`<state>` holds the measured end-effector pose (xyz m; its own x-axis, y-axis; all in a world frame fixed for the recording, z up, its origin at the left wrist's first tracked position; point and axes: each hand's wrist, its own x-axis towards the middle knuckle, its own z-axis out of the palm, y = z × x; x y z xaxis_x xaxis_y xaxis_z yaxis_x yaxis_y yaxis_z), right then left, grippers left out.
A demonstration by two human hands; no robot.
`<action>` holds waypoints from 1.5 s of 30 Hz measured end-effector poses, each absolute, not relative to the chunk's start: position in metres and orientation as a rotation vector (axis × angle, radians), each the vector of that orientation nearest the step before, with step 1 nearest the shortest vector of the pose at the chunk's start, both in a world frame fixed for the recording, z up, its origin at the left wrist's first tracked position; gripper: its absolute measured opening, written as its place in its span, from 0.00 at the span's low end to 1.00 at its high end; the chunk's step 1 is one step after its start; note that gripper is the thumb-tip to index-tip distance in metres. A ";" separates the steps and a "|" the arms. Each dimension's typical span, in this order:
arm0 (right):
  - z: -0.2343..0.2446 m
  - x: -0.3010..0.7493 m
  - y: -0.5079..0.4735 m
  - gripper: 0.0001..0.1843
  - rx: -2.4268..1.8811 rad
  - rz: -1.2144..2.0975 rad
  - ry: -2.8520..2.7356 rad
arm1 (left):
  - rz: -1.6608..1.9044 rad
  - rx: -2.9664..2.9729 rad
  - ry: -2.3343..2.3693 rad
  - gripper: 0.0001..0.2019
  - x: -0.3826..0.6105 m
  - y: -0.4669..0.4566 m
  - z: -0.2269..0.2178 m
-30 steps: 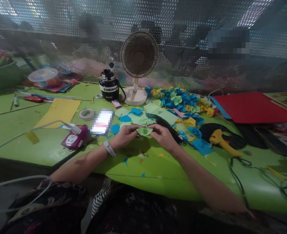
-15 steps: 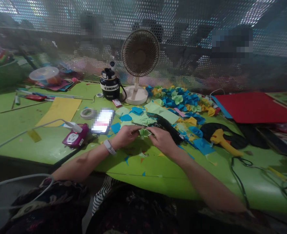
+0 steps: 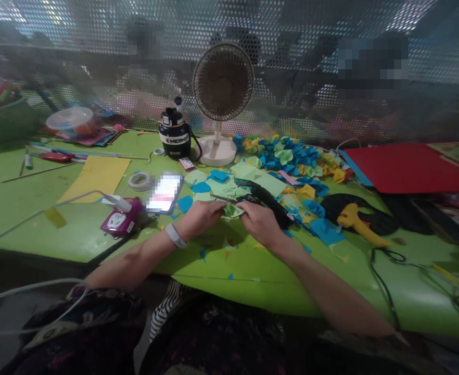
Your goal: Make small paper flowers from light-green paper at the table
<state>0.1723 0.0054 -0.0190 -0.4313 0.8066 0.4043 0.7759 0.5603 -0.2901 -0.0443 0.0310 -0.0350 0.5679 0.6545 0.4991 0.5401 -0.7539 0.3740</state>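
Both my hands meet over the middle of the green table (image 3: 38, 208), pinching a small light-green folded paper piece (image 3: 231, 210) between their fingertips. My left hand (image 3: 201, 216), with a white wristband, grips its left side. My right hand (image 3: 258, 221) grips its right side. The paper is scrunched small between them. Flat green and blue paper squares (image 3: 229, 185) lie just beyond my fingers. A pile of finished blue, yellow and green folded pieces (image 3: 288, 159) sits behind them to the right.
A desk fan (image 3: 222, 99) and black jug (image 3: 174, 136) stand at the back. Phone (image 3: 164, 194), tape roll (image 3: 139, 181), pink power socket (image 3: 120, 219) and yellow sheet (image 3: 97, 177) lie left. A yellow glue gun (image 3: 358, 221), red sheet (image 3: 405, 169) and black cables (image 3: 393, 260) lie right.
The green paper was spread wide between my hands; my fingers have drawn together and folded it into a smaller, tighter shape. The hands have shifted slightly away from me.
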 end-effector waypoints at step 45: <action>-0.014 0.166 0.005 0.13 -1.327 0.659 -1.900 | 1.055 1.734 0.892 0.23 -0.021 0.022 -0.042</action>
